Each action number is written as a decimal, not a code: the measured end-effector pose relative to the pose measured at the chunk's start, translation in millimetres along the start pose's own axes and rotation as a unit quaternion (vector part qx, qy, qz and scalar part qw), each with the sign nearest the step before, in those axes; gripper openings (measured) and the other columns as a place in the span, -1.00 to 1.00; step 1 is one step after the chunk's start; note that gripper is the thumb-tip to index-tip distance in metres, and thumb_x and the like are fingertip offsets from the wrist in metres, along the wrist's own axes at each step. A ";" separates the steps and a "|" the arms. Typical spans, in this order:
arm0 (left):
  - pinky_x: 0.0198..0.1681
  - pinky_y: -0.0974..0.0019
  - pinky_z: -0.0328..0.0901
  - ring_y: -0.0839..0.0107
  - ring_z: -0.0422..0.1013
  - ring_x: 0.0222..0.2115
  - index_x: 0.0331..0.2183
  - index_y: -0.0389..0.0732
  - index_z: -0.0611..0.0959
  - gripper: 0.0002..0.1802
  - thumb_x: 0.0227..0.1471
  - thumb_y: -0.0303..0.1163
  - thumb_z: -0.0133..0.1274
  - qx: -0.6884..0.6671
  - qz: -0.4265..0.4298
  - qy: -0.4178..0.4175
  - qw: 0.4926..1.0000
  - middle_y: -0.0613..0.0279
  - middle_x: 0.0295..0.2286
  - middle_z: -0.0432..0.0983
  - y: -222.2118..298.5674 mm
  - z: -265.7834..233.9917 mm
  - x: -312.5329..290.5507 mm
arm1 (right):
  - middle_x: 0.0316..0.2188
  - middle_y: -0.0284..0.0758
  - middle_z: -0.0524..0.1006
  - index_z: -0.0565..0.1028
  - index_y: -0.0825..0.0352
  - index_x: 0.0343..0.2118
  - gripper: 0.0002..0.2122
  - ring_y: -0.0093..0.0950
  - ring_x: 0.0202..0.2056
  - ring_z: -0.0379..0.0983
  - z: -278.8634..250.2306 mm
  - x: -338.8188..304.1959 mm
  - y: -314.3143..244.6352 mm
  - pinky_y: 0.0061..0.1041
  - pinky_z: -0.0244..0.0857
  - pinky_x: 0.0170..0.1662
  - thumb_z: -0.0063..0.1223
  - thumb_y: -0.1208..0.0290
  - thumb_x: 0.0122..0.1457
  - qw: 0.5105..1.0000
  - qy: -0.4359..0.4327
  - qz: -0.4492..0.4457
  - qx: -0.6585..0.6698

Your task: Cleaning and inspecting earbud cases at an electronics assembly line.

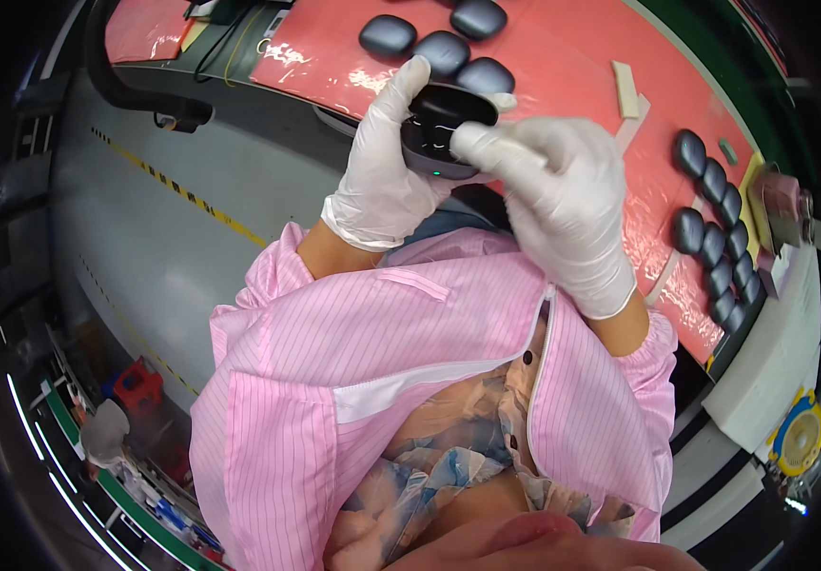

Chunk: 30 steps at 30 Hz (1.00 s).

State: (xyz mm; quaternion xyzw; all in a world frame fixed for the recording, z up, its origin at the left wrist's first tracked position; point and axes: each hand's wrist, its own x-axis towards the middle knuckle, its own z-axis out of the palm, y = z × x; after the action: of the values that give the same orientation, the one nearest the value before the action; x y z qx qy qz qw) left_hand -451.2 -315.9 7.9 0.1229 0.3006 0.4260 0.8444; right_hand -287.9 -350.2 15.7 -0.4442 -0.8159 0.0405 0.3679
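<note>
In my left hand [380,162], gloved in white, is an opened dark earbud charging case [422,143], with a small green light glowing on its front. The thumb lies along the case's left side, and fingertips show behind its right edge. My right hand [572,195], also gloved, is closed in a pinch at the right side of the case's inside. A whitish piece seems to sit between its fingers, too hidden to name. Just beyond the case lie several closed dark grey cases [442,54] of the same rounded shape.
A pink mat [563,57] covers the workbench. Toward its right end stand rows of more closed cases [712,181], near a white strip [625,90] and a yellow-and-blue round device [799,436]. A black bent arm [106,76] hangs at the upper left, over a grey floor [173,171].
</note>
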 end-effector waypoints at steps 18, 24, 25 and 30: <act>-0.14 0.15 0.43 0.14 0.47 -0.17 -0.16 -0.37 0.54 -0.25 0.14 0.20 -0.28 0.039 -0.022 -0.074 0.996 -0.04 -0.18 0.50 -45.0 19.0 3.4 | -0.44 -0.37 0.49 0.56 0.30 -0.37 -0.74 -0.41 -0.40 0.44 -26.1 -64.5 18.2 -0.49 0.31 -0.33 0.11 0.76 -0.15 0.990 0.076 0.115 0.005; 0.04 0.19 0.26 0.17 0.36 -0.01 -0.11 -0.36 0.50 -0.03 -0.01 0.44 -0.32 0.365 0.165 -0.078 0.913 -0.05 -0.08 0.44 -53.7 14.2 4.1 | -0.44 -0.35 0.47 0.55 0.30 -0.38 -0.75 -0.42 -0.45 0.42 -30.1 -59.9 12.6 -0.48 0.30 -0.38 0.09 0.76 -0.14 0.976 0.140 0.124 0.107; 0.04 0.19 0.26 0.17 0.36 -0.01 -0.11 -0.36 0.50 -0.03 -0.01 0.44 -0.32 0.366 0.164 -0.079 0.913 -0.05 -0.08 0.44 -56.3 15.7 3.8 | -0.43 -0.33 0.46 0.55 0.31 -0.37 -0.76 -0.42 -0.44 0.42 -36.7 -57.0 9.0 -0.48 0.31 -0.37 0.08 0.78 -0.11 0.999 0.003 0.039 0.019; -0.03 0.29 0.28 0.30 0.37 -0.06 -0.10 -0.40 0.48 -0.01 -0.05 0.45 -0.21 0.332 0.251 -0.114 0.902 -0.04 -0.10 0.44 -54.5 11.4 6.3 | -0.47 -0.36 0.48 0.54 0.28 -0.36 -0.79 -0.40 -0.48 0.43 -14.1 -73.0 26.5 -0.44 0.29 -0.40 0.11 0.68 -0.11 0.971 0.143 0.166 0.089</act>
State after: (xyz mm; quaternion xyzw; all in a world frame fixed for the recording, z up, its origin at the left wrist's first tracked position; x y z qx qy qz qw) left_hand -406.1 -343.5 -11.0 0.5150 0.2854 0.4824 0.6485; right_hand -236.1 -393.0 -25.7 -0.5402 -0.6624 0.1099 0.5073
